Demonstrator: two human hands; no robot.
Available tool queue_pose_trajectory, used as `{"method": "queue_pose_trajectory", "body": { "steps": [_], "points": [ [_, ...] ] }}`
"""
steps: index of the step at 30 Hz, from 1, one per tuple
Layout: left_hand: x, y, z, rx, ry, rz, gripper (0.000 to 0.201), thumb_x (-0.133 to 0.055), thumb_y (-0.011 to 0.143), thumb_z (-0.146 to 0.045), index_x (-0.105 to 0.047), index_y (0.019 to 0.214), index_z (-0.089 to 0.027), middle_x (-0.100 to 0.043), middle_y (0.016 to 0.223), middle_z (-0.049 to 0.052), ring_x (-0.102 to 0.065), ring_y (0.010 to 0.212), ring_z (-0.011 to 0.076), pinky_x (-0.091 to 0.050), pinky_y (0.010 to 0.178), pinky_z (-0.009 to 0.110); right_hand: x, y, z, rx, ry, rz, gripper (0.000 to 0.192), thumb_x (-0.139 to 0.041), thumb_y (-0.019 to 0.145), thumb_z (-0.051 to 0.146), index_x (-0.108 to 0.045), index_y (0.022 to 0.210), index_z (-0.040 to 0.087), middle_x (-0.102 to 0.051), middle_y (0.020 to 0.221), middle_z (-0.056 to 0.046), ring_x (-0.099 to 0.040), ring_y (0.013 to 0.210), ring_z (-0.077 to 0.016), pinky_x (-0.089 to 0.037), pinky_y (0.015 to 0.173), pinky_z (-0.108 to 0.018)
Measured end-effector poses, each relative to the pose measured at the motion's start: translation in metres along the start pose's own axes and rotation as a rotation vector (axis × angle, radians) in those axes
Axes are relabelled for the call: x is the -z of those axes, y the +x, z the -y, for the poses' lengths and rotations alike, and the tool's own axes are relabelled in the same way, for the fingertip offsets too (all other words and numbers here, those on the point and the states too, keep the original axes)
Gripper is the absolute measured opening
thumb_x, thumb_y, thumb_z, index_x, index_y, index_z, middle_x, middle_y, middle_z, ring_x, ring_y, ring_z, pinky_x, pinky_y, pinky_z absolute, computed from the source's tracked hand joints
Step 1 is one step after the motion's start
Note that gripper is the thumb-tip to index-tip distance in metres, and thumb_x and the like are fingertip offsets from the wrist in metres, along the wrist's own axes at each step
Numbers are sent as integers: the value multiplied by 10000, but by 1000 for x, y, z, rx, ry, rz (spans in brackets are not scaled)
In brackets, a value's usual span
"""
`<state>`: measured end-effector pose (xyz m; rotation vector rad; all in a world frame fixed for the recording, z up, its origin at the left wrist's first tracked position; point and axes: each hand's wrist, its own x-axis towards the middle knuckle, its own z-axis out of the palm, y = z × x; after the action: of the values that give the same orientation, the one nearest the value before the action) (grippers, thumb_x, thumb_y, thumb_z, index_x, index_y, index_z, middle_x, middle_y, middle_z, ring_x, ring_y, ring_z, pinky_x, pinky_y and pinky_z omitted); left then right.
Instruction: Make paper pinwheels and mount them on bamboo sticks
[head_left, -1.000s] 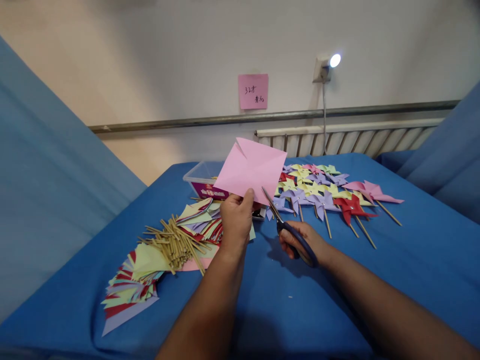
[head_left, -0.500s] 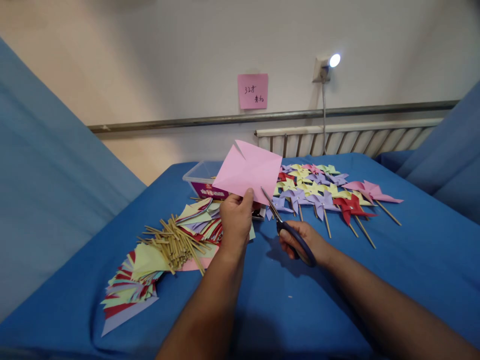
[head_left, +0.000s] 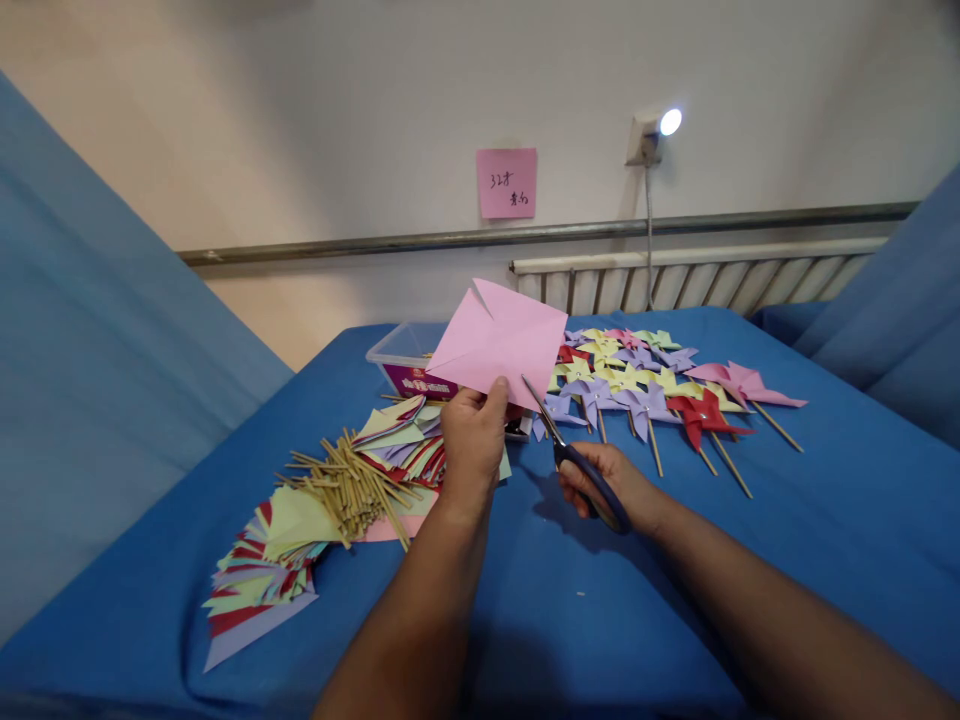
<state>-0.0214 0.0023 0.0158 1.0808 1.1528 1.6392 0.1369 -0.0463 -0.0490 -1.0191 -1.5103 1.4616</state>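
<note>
My left hand (head_left: 474,435) pinches the near edge of a pink square of paper (head_left: 506,335), thumb on top, holding it up over the table. A slit runs inward from the sheet's far corner. In my right hand (head_left: 604,483) is a pair of scissors (head_left: 592,485) with dark blue handles. Its blades lie at the paper's near right corner, pointing up and left, and look closed or nearly so. Part of the paper's lower edge is hidden by my left fingers.
Finished pinwheels (head_left: 645,405) on sticks cover the table's right rear. A clear plastic box (head_left: 382,350) with a purple label stands behind the paper. Bundled sticks (head_left: 349,490) and fanned coloured paper sheets (head_left: 262,580) lie left on the blue tablecloth (head_left: 615,630).
The pink paper has shifted very slightly to the right. Both hands and the scissors are almost where they were.
</note>
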Motion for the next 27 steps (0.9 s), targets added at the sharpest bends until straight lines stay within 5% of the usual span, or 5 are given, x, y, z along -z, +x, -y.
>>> {"method": "queue_pose_trajectory", "body": {
  "steps": [27],
  "points": [
    [-2,-4,1,11,36,43,351,-724,662,-459,-678,697,-113,-653,595,42,-591,513,145,-476,528,263,-3,-2,8,2,14,-23,450,-574,798,617,-512,722,178,-568,576,18,-511,391,-83,-365,369,-206]
  ]
}}
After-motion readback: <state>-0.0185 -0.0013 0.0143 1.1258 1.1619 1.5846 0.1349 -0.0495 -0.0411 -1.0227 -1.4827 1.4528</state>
